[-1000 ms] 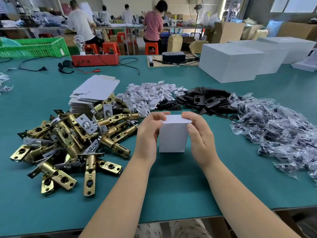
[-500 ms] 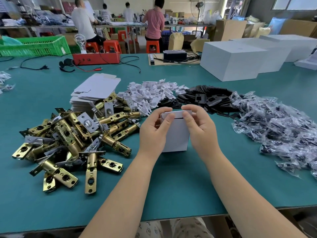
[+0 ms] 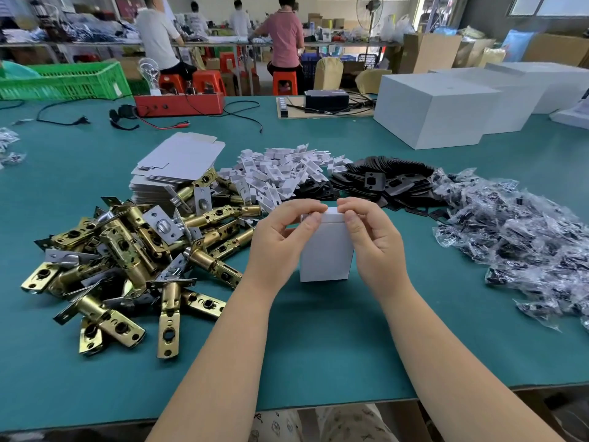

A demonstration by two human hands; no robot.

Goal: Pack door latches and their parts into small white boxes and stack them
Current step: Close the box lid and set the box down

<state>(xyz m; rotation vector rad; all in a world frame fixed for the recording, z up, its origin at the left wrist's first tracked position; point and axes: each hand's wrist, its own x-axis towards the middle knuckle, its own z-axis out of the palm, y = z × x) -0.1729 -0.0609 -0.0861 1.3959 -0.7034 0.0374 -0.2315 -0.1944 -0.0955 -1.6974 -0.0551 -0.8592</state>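
Note:
A small white box (image 3: 326, 255) stands upright on the green table (image 3: 318, 346) in front of me. My left hand (image 3: 280, 240) grips its top left edge, fingers curled over the lid flap. My right hand (image 3: 371, 240) pinches the top right edge. A pile of brass door latches (image 3: 127, 250) lies to the left. Behind it is a stack of flat white box blanks (image 3: 178, 164). White plastic parts (image 3: 280, 173), black plates (image 3: 382, 183) and bagged parts (image 3: 522, 237) lie behind and to the right.
Large white cartons (image 3: 436, 110) stand at the back right. A red device (image 3: 178, 103) with cables and a green crate (image 3: 67, 81) sit at the far edge. People work at benches beyond the table.
The box has stayed upright between my hands. My fingers have moved up over its top edge and curled onto the lid flap, which now lies closer to the box.

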